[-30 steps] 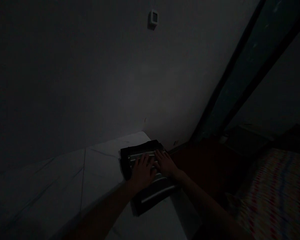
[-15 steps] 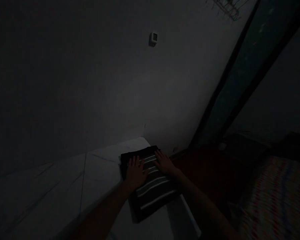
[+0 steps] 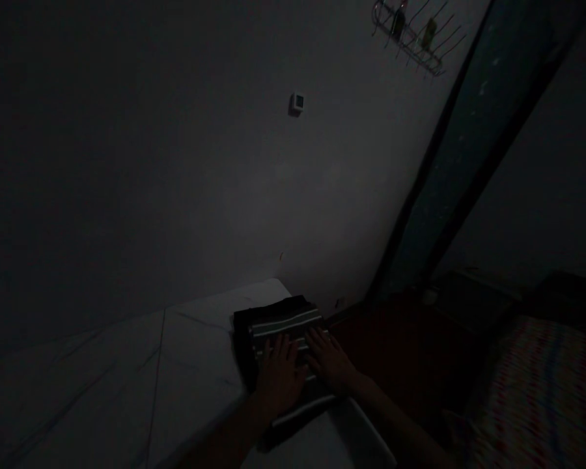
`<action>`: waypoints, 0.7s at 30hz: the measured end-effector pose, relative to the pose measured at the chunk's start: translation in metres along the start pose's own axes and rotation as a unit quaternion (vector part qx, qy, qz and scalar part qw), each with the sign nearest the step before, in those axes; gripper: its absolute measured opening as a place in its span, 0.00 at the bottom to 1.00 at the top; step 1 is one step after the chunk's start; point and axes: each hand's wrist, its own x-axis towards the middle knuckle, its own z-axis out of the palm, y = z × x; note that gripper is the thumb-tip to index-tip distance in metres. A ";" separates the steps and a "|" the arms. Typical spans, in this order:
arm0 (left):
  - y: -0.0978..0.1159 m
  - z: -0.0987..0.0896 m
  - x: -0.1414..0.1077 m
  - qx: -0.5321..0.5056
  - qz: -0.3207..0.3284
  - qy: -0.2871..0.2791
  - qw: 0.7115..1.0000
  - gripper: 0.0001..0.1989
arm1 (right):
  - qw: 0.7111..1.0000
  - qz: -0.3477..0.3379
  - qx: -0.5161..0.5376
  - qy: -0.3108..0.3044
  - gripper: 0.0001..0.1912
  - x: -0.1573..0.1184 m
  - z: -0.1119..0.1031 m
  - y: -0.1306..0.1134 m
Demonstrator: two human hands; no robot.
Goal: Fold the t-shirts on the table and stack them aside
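A folded striped cloth [image 3: 293, 320], dark with pale bands, lies on top of a black folded cloth [image 3: 243, 332]. Both rest near the corner of a white marbled tabletop [image 3: 195, 352]. Flat on the stripes is my left hand [image 3: 280, 374], its fingers stretched out and pointing away from me. My right hand [image 3: 329, 361] lies beside it on the cloth's right half, fingers also extended. Neither hand grips anything. The room is very dark, so whether the cloths are garments cannot be made out.
A small white box with a dark screen [image 3: 297, 102] is on the wall. A wire rack with hooks [image 3: 415, 49] hangs higher up at the right. Past the table's right edge lie a dark reddish floor [image 3: 385, 352] and a colourful patterned cover [image 3: 542, 391].
Both hands have slid nearer to me over the striped cloth and closer together, uncovering its far stripes. The view has tilted up, bringing more of the wall rack into sight.
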 end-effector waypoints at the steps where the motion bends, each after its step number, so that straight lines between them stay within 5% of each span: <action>1: 0.003 0.004 -0.004 -0.003 -0.008 -0.005 1.000 0.33 | 1.000 0.003 0.005 -0.008 0.33 -0.007 0.002 -0.001; 9: 0.019 -0.002 -0.029 -0.035 -0.015 0.013 0.999 0.30 | 0.999 -0.014 0.023 -0.032 0.33 -0.026 -0.011 -0.011; 15: 0.024 -0.002 -0.044 -0.046 0.004 0.016 0.999 0.30 | 1.000 0.025 0.017 -0.004 0.33 -0.037 0.006 -0.002; 21: 0.005 -0.003 -0.069 -0.038 -0.006 0.019 0.999 0.27 | 0.989 0.055 0.120 0.060 0.33 -0.039 0.010 0.024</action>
